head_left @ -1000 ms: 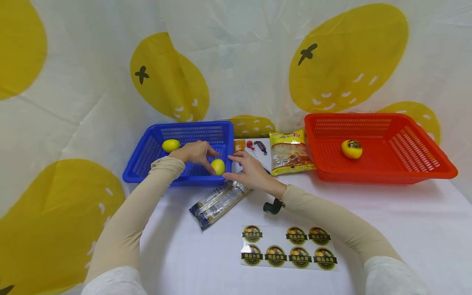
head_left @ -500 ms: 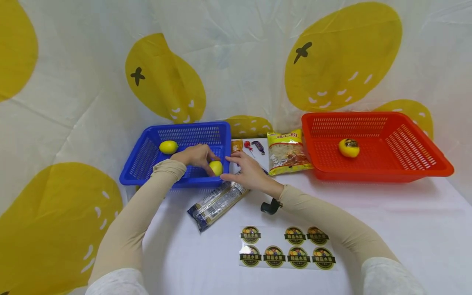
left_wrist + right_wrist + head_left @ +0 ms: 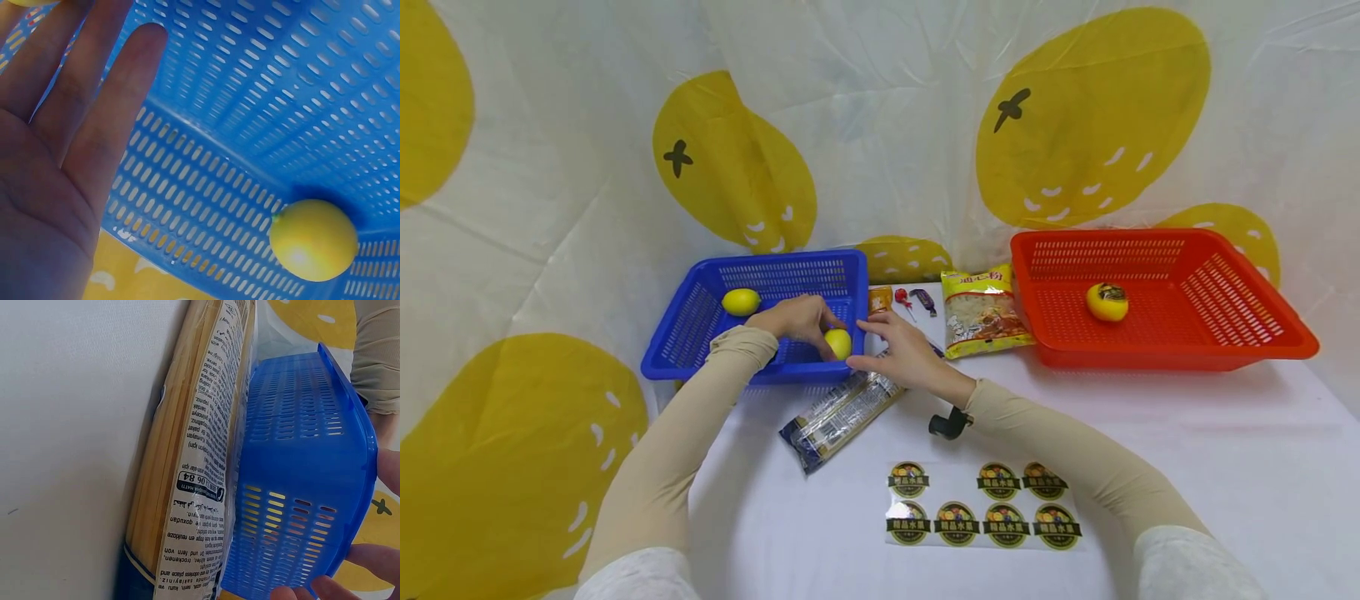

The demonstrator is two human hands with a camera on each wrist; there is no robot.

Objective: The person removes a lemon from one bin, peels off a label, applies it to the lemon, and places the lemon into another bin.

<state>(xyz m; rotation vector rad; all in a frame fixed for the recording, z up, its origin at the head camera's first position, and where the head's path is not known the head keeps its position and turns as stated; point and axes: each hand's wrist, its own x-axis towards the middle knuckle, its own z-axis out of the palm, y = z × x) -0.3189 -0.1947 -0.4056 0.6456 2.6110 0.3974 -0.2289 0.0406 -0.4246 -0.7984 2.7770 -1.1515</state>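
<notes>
My left hand (image 3: 797, 320) reaches into the blue basket (image 3: 658, 360), its thumb and fingers around a lemon (image 3: 838, 344) in the front right corner. In the left wrist view only an edge of that lemon (image 3: 31, 2) shows, by the fingertips. A second lemon (image 3: 741, 302) lies at the basket's left side. My right hand (image 3: 910, 352) holds the basket's front right corner, thumb toward the front and index finger at the right rim. From the right wrist, some fingertips (image 3: 328, 587) appear below the rim, against the outer wall.
A clear pack of spaghetti (image 3: 842, 421) lies before the blue basket, partly under my right hand. Behind are an orange packet (image 3: 880, 298), lollipop (image 3: 902, 296), wrapped candy (image 3: 925, 301) and pasta bag (image 3: 985, 312). A red basket (image 3: 1150, 354) holds a labelled yellow fruit (image 3: 1107, 302). Round stickers (image 3: 957, 523) lie in front.
My left thumb and fingers have drawn in closer around the lemon. The right hand keeps its place at the basket corner. The whole head view has shifted slightly.
</notes>
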